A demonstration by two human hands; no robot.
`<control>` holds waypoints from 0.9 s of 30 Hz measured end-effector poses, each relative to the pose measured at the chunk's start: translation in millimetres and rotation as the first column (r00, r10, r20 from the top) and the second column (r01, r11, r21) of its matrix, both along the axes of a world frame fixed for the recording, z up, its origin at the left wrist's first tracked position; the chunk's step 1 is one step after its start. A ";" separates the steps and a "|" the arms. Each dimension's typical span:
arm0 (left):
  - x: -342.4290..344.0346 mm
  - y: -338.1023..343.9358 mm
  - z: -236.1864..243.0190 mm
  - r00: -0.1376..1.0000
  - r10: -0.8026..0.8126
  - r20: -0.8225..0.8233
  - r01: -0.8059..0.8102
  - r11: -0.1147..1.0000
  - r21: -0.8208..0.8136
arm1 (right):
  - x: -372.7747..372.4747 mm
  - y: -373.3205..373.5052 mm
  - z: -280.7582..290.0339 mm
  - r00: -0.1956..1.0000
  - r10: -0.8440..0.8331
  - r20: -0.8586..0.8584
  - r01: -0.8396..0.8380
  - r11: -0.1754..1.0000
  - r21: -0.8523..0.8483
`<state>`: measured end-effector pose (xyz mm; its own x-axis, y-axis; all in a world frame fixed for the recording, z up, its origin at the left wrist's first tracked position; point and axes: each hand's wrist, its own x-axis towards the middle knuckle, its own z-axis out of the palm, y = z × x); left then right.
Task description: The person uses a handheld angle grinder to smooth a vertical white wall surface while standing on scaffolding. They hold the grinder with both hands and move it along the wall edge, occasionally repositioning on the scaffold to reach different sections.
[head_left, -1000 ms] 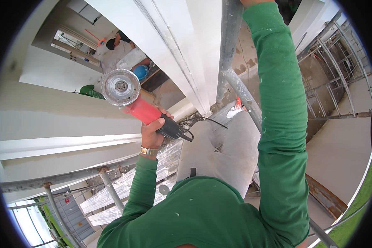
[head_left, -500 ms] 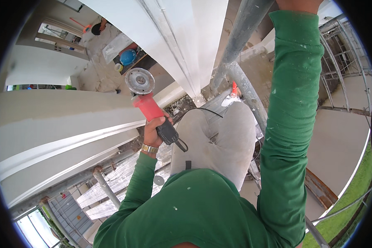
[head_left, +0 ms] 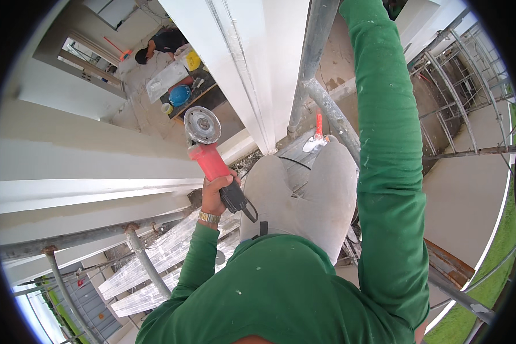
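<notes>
My left hand (head_left: 214, 198) is wrapped round the body of a red and black angle grinder (head_left: 212, 163), holding it beside my left knee. The grinder's round metal disc (head_left: 202, 125) points away from me, its flat face turned up. A black cord loops from the grinder's rear end. My right arm, in a green sleeve (head_left: 390, 132), stretches far forward past a grey scaffold pipe (head_left: 315, 40); the hand lies beyond the top edge. Between the grinder and that pipe stands a white column (head_left: 258, 63).
A trowel with a red handle (head_left: 319, 125) rests on the planks beyond my knees. Scaffold pipes (head_left: 140, 252) run at the left, with more scaffolding (head_left: 464, 86) at the right. Far left, below, a person (head_left: 163, 43) bends near a blue bucket (head_left: 179, 95).
The view has shifted, bringing the bending person more into sight. My right arm has swung leftward and its hand has left the picture. The grinder stays in my left hand.
</notes>
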<state>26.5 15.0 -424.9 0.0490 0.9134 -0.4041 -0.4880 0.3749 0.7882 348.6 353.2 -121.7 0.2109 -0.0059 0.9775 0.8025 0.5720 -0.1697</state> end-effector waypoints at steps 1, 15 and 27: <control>3.6 -3.1 3.5 1.000 0.031 -0.006 -0.031 0.999 0.009 | -3.0 -11.8 4.2 0.992 0.081 -0.100 -0.092 0.990 -0.109; -9.6 -15.4 3.4 0.987 -0.021 -0.162 0.014 0.999 -0.046 | -20.0 -69.4 17.5 0.807 0.388 -0.445 -0.573 0.695 -0.435; -31.8 -48.6 9.8 0.968 0.247 -0.034 -0.248 0.969 -0.011 | -11.5 -71.1 21.1 0.769 0.463 -0.441 -0.637 0.607 -0.474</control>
<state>-5.2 -33.6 -415.1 -0.1910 0.8895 -0.4152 -0.5414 0.2574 0.8004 337.1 282.1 -100.6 0.2132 0.7253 0.6545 0.2442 0.6091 -0.7545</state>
